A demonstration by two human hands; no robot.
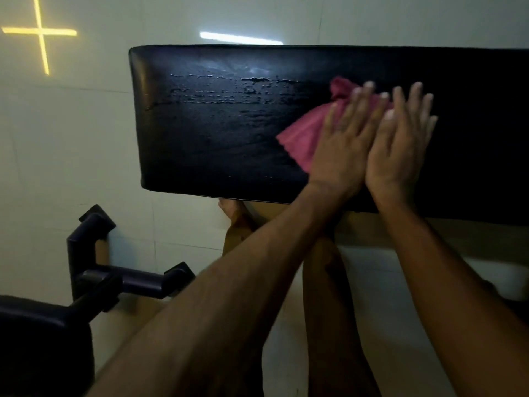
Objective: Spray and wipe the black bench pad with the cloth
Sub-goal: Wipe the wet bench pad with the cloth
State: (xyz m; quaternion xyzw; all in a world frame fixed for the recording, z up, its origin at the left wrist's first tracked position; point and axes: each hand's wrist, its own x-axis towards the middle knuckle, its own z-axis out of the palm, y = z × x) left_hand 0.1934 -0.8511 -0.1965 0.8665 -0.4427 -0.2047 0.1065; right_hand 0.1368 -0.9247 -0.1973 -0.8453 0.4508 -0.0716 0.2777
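Both hands lie flat side by side, left [342, 138] and right [400, 138], fingers straight, arms outstretched

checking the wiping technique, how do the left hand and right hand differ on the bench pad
The left hand lies flat on the pink cloth, which spreads out from under it, while the right hand seems to rest more on the bare black bench pad beside the cloth. The left hand sits nearer the pad's worn, cracked end; the right hand sits farther from it. Both have straight fingers, press side by side and grip nothing.
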